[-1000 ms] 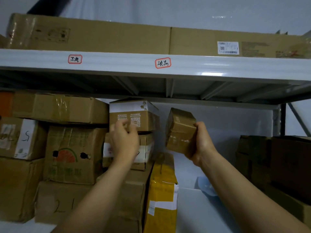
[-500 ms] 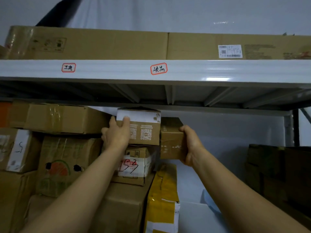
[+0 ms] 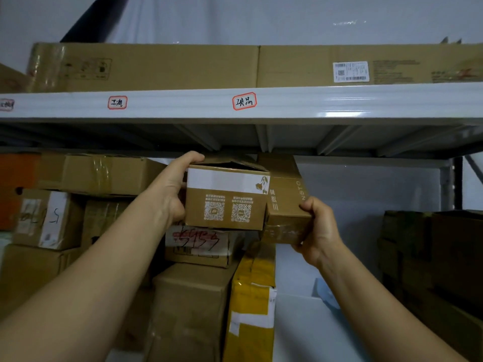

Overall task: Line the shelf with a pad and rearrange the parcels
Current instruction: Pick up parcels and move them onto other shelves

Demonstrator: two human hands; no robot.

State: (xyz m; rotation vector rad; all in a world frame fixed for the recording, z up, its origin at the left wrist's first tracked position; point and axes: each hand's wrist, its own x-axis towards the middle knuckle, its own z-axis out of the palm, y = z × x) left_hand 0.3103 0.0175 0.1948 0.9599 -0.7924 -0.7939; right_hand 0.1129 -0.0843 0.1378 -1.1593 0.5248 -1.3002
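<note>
- My left hand [image 3: 172, 189] grips the left end of the white-banded box [image 3: 227, 197], with one digit laid over its top edge.
- This box carries two QR codes on its near face. Its top flaps are slightly open.
- It sits on the box with red scrawl [image 3: 201, 244], at the top of the middle stack just under the upper shelf [image 3: 287, 100].
- My right hand [image 3: 318, 228] has its fingers curled round the near right corner of the small brown parcel [image 3: 287, 202].
- The small brown parcel lies against the right side of the white-banded box, with its far end up beneath the upper shelf. I cannot tell whether its underside rests on anything.
- The yellow parcel [image 3: 251, 296] stands on end below it, against a large carton [image 3: 190, 304].
- Right of the stack, the lower shelf floor shows a white surface [image 3: 308, 330]. I cannot tell if this is the pad.
- More cartons are stacked at far left, including one with a white label [image 3: 47, 220]. Dark cartons [image 3: 431, 257] stand at right, well apart from the middle stack.
- A long flat carton [image 3: 156, 66] lies on the upper shelf, and red-bordered labels [image 3: 244, 101] are stuck to the shelf's front edge.
</note>
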